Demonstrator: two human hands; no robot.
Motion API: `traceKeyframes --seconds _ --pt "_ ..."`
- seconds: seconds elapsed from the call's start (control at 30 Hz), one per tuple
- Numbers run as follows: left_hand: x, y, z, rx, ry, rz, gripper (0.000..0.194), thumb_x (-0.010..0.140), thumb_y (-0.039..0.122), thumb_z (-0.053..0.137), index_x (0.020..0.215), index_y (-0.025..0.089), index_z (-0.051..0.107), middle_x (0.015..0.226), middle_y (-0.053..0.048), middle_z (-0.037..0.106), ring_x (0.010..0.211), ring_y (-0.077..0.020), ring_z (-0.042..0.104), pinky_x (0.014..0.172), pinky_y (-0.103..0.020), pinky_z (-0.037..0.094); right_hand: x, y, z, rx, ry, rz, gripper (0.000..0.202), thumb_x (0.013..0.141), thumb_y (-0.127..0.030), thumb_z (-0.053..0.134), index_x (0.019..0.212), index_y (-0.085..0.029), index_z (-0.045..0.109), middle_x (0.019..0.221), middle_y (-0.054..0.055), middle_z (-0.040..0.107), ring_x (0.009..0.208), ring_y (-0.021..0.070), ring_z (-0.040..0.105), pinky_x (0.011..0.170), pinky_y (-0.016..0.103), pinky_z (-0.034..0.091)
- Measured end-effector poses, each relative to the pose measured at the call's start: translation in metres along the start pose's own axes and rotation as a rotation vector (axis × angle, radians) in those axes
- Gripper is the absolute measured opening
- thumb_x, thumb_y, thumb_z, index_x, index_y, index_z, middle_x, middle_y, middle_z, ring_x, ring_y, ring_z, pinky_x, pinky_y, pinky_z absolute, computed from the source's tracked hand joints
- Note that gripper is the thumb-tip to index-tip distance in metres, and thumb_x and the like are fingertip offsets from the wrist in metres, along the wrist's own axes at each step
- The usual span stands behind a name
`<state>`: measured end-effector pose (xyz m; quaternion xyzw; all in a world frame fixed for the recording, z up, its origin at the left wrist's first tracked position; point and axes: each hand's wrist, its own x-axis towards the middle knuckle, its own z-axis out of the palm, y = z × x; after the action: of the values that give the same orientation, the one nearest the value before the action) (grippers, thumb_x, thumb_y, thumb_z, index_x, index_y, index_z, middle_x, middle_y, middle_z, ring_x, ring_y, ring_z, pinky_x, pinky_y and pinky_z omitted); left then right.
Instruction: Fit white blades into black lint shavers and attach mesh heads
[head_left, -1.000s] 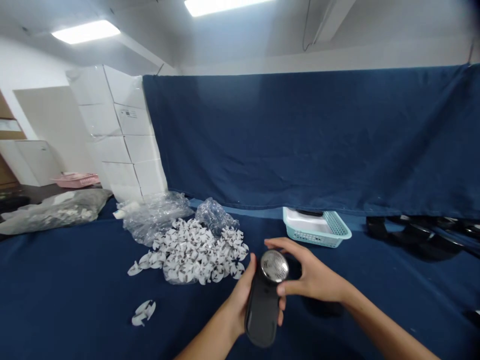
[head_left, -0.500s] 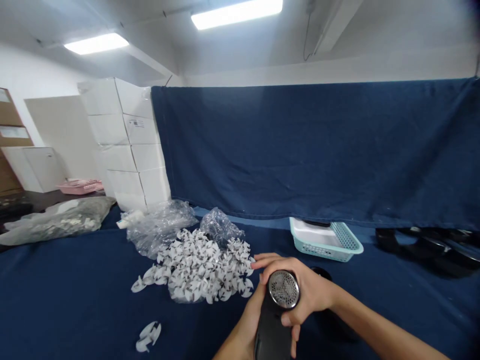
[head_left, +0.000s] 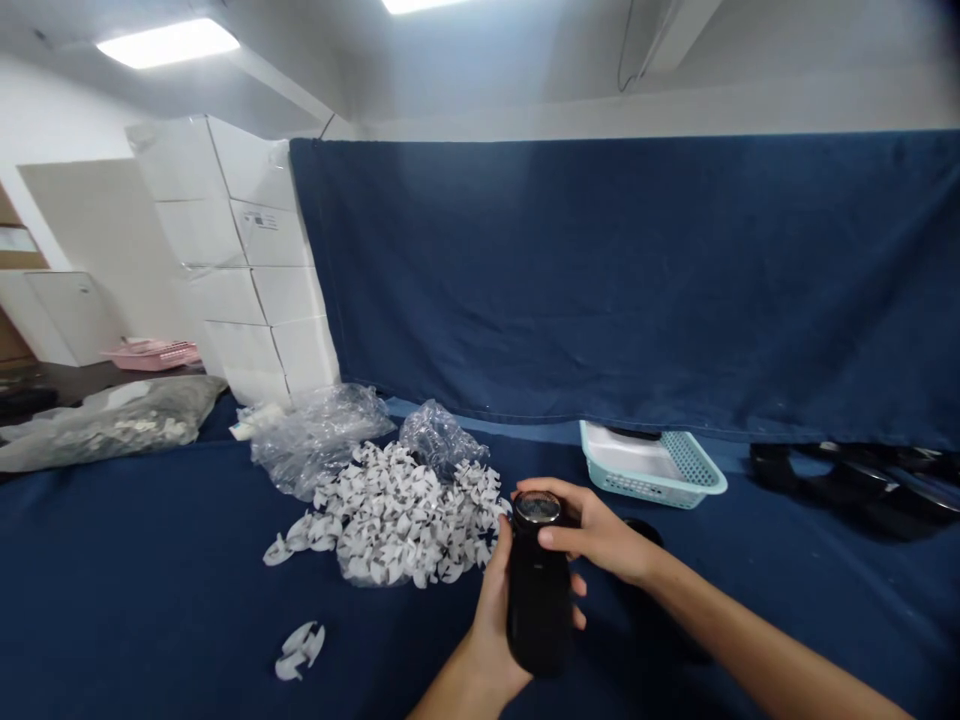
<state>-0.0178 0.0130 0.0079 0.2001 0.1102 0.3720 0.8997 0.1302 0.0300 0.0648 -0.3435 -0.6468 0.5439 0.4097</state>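
Observation:
A black fabric shaver [head_left: 538, 610] with a round, silver-rimmed perforated head stands nearly upright between my hands. My left hand [head_left: 495, 620] wraps around its body from the left, with fingertips showing past the right side. At the top, my right hand [head_left: 581, 525] grips the metal head, thumb in front and fingers curled behind. Just left of the shaver lies a heap of small white plastic parts [head_left: 409, 515]. Two or so loose white parts [head_left: 300, 650] sit apart from the heap, nearer to me.
Clear plastic bags [head_left: 322, 440] lie behind the heap. A light-blue basket [head_left: 652, 485] stands at the back right, and black parts [head_left: 855, 490] lie farther right. White boxes [head_left: 247, 270] are stacked at the left by a blue curtain [head_left: 600, 290]. A filled bag [head_left: 127, 420] lies far left.
The shaver has tilted more upright, so its perforated head now faces upward rather than toward me. My right hand has shifted slightly left and up with the head. The view has dipped a little.

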Motion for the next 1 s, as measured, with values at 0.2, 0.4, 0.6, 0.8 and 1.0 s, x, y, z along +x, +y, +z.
traceKeyframes --seconds 0.2,0.4,0.6,0.8,1.0 --pt "-0.010 0.003 0.020 -0.083 -0.007 0.068 0.057 0.094 0.054 0.042 0.114 0.006 0.065 0.110 -0.018 0.069 0.073 -0.0232 0.070 0.052 -0.033 0.057 0.007 0.007 -0.011 0.229 0.084 0.049 0.060 0.075 -0.036 0.076 0.130 -0.027 0.054 0.130 0.008 0.058 0.102 0.0214 0.063 0.077 0.031 0.054" --pt "-0.017 0.008 0.026 -0.161 -0.002 -0.011 0.066 0.094 0.058 0.039 0.115 0.001 0.062 0.112 -0.018 0.068 0.076 -0.0231 0.070 0.057 -0.032 0.058 0.018 -0.008 -0.019 0.114 0.101 -0.042 0.063 0.077 -0.038 0.076 0.133 -0.029 0.049 0.134 0.007 0.056 0.123 0.0236 0.053 0.108 0.043 0.035" --pt "-0.015 0.014 0.023 -0.193 0.049 0.008 0.061 0.088 0.064 0.048 0.098 0.006 0.066 0.085 -0.008 0.069 0.064 -0.0159 0.065 0.054 -0.026 0.051 0.020 -0.010 -0.047 -0.221 0.309 -0.056 0.049 0.097 -0.056 0.038 0.134 -0.026 0.046 0.134 0.012 0.055 0.117 0.0249 0.058 0.097 0.044 0.047" --pt "-0.017 0.012 0.024 -0.185 0.045 0.013 0.057 0.089 0.063 0.046 0.095 0.009 0.064 0.086 -0.008 0.066 0.063 -0.0146 0.061 0.050 -0.024 0.041 0.009 0.023 -0.069 -0.699 0.158 0.113 0.045 0.084 -0.050 0.060 0.117 -0.019 0.062 0.114 0.012 0.066 0.106 0.0293 0.062 0.097 0.047 0.045" --pt "-0.027 0.014 0.038 0.328 0.137 0.276 0.047 0.084 0.052 0.062 0.116 0.018 0.057 0.113 -0.011 0.062 0.081 -0.0221 0.065 0.059 -0.028 0.045 -0.002 0.055 -0.052 -1.053 -0.087 0.269 0.067 0.073 -0.036 0.071 0.136 -0.024 0.052 0.145 0.015 0.045 0.131 0.0424 0.040 0.106 0.062 0.026"
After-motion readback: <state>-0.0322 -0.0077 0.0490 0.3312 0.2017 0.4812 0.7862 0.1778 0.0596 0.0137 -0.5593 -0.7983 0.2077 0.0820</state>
